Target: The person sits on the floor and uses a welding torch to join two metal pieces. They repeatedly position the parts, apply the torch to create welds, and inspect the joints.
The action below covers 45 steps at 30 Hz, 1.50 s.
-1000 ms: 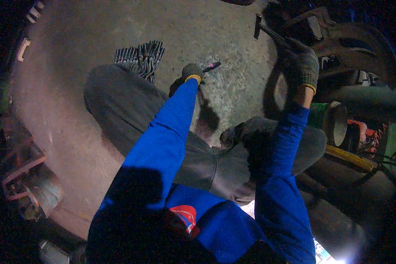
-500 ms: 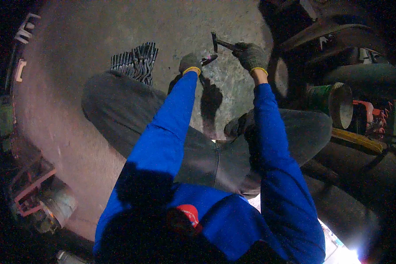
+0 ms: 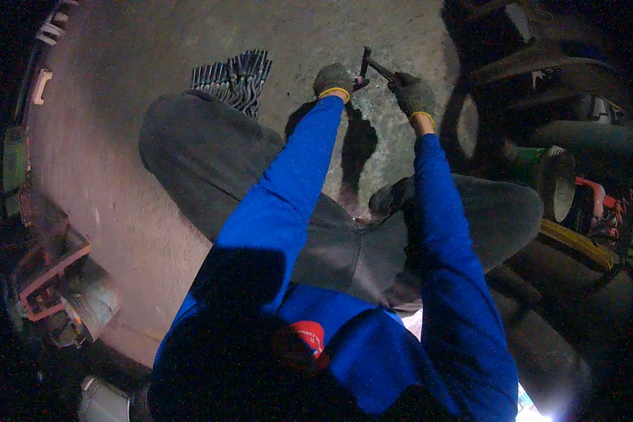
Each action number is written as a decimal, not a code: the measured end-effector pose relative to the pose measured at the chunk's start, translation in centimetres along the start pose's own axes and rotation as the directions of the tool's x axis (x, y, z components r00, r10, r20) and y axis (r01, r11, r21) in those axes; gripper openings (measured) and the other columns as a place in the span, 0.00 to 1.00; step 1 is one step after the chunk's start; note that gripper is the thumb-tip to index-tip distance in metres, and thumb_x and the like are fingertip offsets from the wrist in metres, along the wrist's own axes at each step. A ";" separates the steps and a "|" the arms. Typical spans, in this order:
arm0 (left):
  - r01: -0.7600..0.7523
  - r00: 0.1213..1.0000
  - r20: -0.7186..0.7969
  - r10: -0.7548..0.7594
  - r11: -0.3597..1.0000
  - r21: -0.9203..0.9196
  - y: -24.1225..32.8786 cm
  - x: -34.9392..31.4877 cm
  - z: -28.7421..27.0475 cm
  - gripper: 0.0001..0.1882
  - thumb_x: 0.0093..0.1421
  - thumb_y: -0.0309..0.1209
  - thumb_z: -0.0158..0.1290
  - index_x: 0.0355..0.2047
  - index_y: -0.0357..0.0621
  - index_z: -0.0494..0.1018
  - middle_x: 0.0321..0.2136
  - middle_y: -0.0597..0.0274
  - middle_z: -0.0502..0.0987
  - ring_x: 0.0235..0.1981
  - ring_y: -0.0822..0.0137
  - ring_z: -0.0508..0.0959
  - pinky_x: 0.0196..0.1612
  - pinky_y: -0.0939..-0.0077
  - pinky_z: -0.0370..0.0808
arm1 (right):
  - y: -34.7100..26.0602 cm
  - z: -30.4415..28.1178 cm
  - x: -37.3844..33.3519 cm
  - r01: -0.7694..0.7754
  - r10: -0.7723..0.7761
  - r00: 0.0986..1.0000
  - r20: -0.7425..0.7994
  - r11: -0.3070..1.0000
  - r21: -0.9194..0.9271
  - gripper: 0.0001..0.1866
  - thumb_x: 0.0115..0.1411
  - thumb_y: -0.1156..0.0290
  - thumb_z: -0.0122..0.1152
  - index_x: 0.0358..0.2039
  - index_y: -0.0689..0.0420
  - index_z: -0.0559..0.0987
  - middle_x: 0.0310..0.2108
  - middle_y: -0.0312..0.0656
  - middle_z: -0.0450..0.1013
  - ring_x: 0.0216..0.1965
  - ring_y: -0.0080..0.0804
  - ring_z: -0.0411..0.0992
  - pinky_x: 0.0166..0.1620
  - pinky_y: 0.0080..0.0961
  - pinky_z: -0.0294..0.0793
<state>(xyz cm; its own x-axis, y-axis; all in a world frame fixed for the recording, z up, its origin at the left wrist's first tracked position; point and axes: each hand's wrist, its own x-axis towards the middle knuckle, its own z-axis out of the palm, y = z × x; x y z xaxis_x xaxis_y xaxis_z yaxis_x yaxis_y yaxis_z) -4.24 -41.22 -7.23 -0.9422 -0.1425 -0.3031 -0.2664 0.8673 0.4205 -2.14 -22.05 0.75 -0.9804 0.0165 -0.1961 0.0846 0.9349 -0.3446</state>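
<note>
My left hand (image 3: 333, 79), in a grey knit glove with a yellow cuff, is closed on a short dark piece (image 3: 361, 83) that looks like metal. Most of that piece is hidden by the glove; its exact kind is unclear. My right hand (image 3: 413, 95), gloved alike, grips the handle of a hammer (image 3: 379, 67). The hammer's head is right at the piece's far end, just beyond my left fingers; whether they touch I cannot tell. Left of my left hand, a pile of dark, wavy metal bars (image 3: 233, 81) lies in a row on the floor.
I sit low with bent legs on both sides of the concrete floor (image 3: 119, 141). At the right are a green cylindrical container (image 3: 559, 184), a yellow bar (image 3: 577, 244) and red equipment (image 3: 598, 200). A red-framed object (image 3: 56, 281) and a bucket (image 3: 95, 299) stand at the lower left.
The view has shifted, so the scene sits farther right and higher. The hammer head has come closer to the held piece. My left hand has moved slightly right; both grips are kept.
</note>
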 end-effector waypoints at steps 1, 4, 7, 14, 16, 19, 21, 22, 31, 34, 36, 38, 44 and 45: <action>-0.017 1.000 -0.013 0.018 1.000 0.014 -0.1 -0.1 0.0 0.14 0.58 0.36 0.52 0.42 0.49 0.80 0.45 0.53 0.79 0.47 0.50 0.79 0.48 0.57 0.77 | 0.0 0.4 0.0 -0.002 0.002 1.000 -0.019 1.000 0.000 0.25 0.53 0.52 0.64 0.51 0.45 0.80 0.43 0.44 0.79 0.45 0.45 0.77 0.48 0.37 0.74; 0.006 1.000 -0.014 -0.006 1.000 -0.025 0.4 -0.7 -0.8 0.13 0.58 0.35 0.52 0.41 0.48 0.80 0.44 0.53 0.80 0.46 0.50 0.79 0.48 0.57 0.77 | 0.4 1.1 0.1 -0.026 0.026 0.998 -0.054 1.000 -0.001 0.25 0.53 0.52 0.64 0.51 0.45 0.80 0.43 0.44 0.79 0.44 0.45 0.77 0.47 0.37 0.74; 0.000 0.997 -0.078 0.000 1.000 -0.001 0.3 -0.9 -0.5 0.13 0.58 0.34 0.52 0.41 0.48 0.81 0.43 0.52 0.80 0.46 0.51 0.80 0.47 0.58 0.77 | 0.8 1.5 0.4 -0.044 0.046 0.998 -0.036 0.998 0.037 0.25 0.53 0.52 0.64 0.51 0.45 0.79 0.43 0.44 0.79 0.45 0.44 0.77 0.48 0.37 0.74; 0.012 0.998 -0.059 -0.011 1.000 0.011 0.6 -0.8 -0.5 0.13 0.59 0.35 0.52 0.42 0.49 0.81 0.44 0.52 0.80 0.47 0.51 0.79 0.49 0.59 0.77 | 1.6 2.9 0.7 -0.035 0.037 0.996 -0.078 0.999 0.024 0.24 0.53 0.51 0.64 0.51 0.41 0.80 0.44 0.42 0.79 0.45 0.43 0.77 0.47 0.38 0.74; 0.025 0.999 -0.038 -0.025 1.000 0.005 0.3 -0.7 -0.4 0.14 0.59 0.35 0.52 0.42 0.48 0.81 0.45 0.52 0.80 0.48 0.51 0.79 0.49 0.59 0.77 | 0.9 2.4 0.4 -0.055 0.055 0.998 -0.029 0.998 -0.006 0.24 0.54 0.50 0.64 0.51 0.41 0.80 0.44 0.42 0.79 0.46 0.43 0.77 0.48 0.38 0.74; -0.008 1.000 0.008 0.008 1.000 0.001 0.0 -0.4 -0.3 0.14 0.59 0.36 0.52 0.43 0.49 0.80 0.46 0.52 0.79 0.48 0.50 0.79 0.50 0.58 0.76 | 0.4 2.4 0.1 -0.086 0.086 0.996 -0.001 0.996 0.000 0.24 0.54 0.50 0.63 0.51 0.41 0.79 0.44 0.43 0.78 0.47 0.44 0.76 0.49 0.39 0.73; -0.009 1.000 0.009 0.009 1.000 0.019 0.0 -0.3 0.0 0.15 0.60 0.37 0.52 0.43 0.49 0.80 0.46 0.52 0.79 0.48 0.49 0.78 0.50 0.57 0.76 | 0.9 2.8 0.2 -0.083 0.083 0.996 -0.016 0.997 0.002 0.25 0.54 0.50 0.63 0.52 0.41 0.79 0.45 0.43 0.78 0.47 0.44 0.76 0.49 0.39 0.73; -0.009 1.000 0.009 0.009 1.000 0.028 0.0 -0.2 0.1 0.15 0.60 0.38 0.52 0.43 0.49 0.80 0.46 0.52 0.79 0.49 0.49 0.78 0.50 0.56 0.76 | 1.2 3.0 0.3 -0.070 0.069 0.997 -0.031 0.998 -0.005 0.25 0.54 0.50 0.63 0.52 0.41 0.79 0.45 0.43 0.78 0.47 0.44 0.76 0.49 0.40 0.73; -0.005 0.998 -0.065 0.004 1.000 -0.008 -0.4 0.1 1.4 0.15 0.60 0.40 0.51 0.43 0.50 0.81 0.45 0.53 0.79 0.47 0.50 0.79 0.47 0.55 0.77 | 1.6 3.1 0.6 -0.043 0.042 0.998 -0.036 0.999 -0.032 0.26 0.52 0.50 0.64 0.52 0.42 0.78 0.45 0.43 0.78 0.47 0.45 0.76 0.48 0.40 0.73; 0.008 1.000 -0.017 -0.008 1.000 0.014 -0.1 -0.6 0.2 0.15 0.60 0.41 0.52 0.43 0.51 0.81 0.45 0.53 0.79 0.47 0.50 0.80 0.47 0.56 0.77 | 1.0 2.7 0.2 -0.069 0.069 0.998 -0.012 0.998 -0.002 0.23 0.55 0.51 0.61 0.51 0.40 0.79 0.47 0.42 0.77 0.48 0.47 0.75 0.50 0.42 0.73; 0.027 1.000 -0.012 -0.027 1.000 0.010 0.1 -0.8 -0.4 0.16 0.59 0.42 0.53 0.43 0.51 0.81 0.45 0.53 0.79 0.46 0.51 0.80 0.47 0.56 0.77 | 1.1 2.7 0.2 -0.078 0.078 0.997 -0.014 0.997 0.017 0.23 0.55 0.51 0.61 0.51 0.40 0.79 0.46 0.42 0.77 0.48 0.47 0.75 0.49 0.42 0.73; 0.045 0.999 -0.020 -0.045 0.999 -0.007 0.1 -0.9 -0.5 0.16 0.59 0.42 0.53 0.42 0.51 0.81 0.45 0.53 0.80 0.46 0.51 0.80 0.47 0.56 0.77 | 1.1 2.8 0.3 -0.079 0.080 0.996 -0.032 0.996 0.036 0.25 0.53 0.50 0.63 0.52 0.41 0.78 0.44 0.43 0.78 0.45 0.45 0.76 0.47 0.39 0.73; -0.061 0.997 -0.044 0.063 0.997 0.036 0.2 -1.6 -0.6 0.15 0.59 0.37 0.50 0.41 0.49 0.81 0.43 0.52 0.80 0.45 0.49 0.80 0.47 0.55 0.77 | 0.7 2.8 0.1 -0.055 0.054 0.998 -0.044 0.998 -0.024 0.24 0.54 0.52 0.63 0.52 0.40 0.78 0.45 0.41 0.78 0.47 0.44 0.76 0.48 0.39 0.73; -0.100 0.993 -0.060 0.103 0.994 0.054 -0.2 -1.4 -0.2 0.15 0.58 0.34 0.49 0.41 0.46 0.80 0.43 0.50 0.80 0.45 0.47 0.79 0.48 0.53 0.76 | 0.4 2.7 -0.1 -0.043 0.041 0.998 -0.050 0.999 -0.028 0.24 0.54 0.52 0.63 0.52 0.40 0.79 0.45 0.41 0.78 0.47 0.44 0.76 0.49 0.39 0.73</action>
<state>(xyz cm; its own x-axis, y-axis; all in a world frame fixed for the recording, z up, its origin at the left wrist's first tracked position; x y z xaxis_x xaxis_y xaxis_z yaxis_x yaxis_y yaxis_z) -2.94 -41.25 -6.74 -0.9752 -0.0805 -0.2061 -0.1594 0.9015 0.4023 -1.58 -22.67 -1.88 -0.9838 0.0729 -0.1638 0.1214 0.9430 -0.3099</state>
